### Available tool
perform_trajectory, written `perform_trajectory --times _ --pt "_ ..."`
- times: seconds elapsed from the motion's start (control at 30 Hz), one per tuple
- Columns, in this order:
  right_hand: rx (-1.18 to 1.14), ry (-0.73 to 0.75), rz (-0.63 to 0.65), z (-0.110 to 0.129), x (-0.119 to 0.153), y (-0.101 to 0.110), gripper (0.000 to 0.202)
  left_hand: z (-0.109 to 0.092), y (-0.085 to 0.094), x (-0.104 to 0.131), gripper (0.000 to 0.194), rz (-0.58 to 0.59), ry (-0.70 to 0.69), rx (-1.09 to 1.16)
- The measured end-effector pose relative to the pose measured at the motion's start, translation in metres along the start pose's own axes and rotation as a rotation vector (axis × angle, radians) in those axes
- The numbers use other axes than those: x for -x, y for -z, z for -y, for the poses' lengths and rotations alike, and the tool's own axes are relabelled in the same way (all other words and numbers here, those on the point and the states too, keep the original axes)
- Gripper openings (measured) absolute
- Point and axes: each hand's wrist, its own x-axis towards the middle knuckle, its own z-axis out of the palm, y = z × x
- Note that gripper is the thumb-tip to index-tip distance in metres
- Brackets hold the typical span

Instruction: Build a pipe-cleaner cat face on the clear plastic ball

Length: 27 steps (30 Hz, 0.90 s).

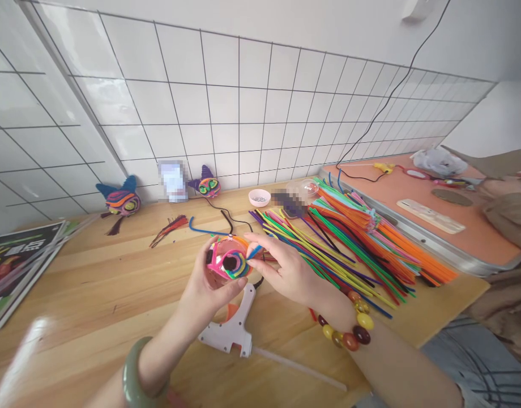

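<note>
My left hand is wrapped round a small round craft piece covered in pink, green, yellow and blue pipe cleaner, with a dark round spot at its middle. At the piece's right side, my right hand pinches a short blue pipe cleaner between thumb and finger, its end against the coloured coils. On the table below lies a white glue gun with a long clear glue stick sticking out of it. Part of the craft piece is hidden behind my fingers.
Loose pipe cleaners and a tied bundle spread to the right. A pink bowl stands near the wall. Two finished-looking animal heads lean at the back. Magazines lie left; a person is at the right edge.
</note>
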Motion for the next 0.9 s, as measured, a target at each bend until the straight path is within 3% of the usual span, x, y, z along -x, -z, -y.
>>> perform_trajectory --times 0.2,0.9 --pt "0.008 -0.032 -0.020 0.0004 0.0001 -0.0003 0.046 0.0027 0.0008 -0.0017 0.081 0.032 0.004 0.032" --pt "-0.035 0.012 -0.009 0.0047 -0.0009 0.0011 0.044 -0.0044 0.0004 -0.0005 0.062 0.001 -0.026 -0.047"
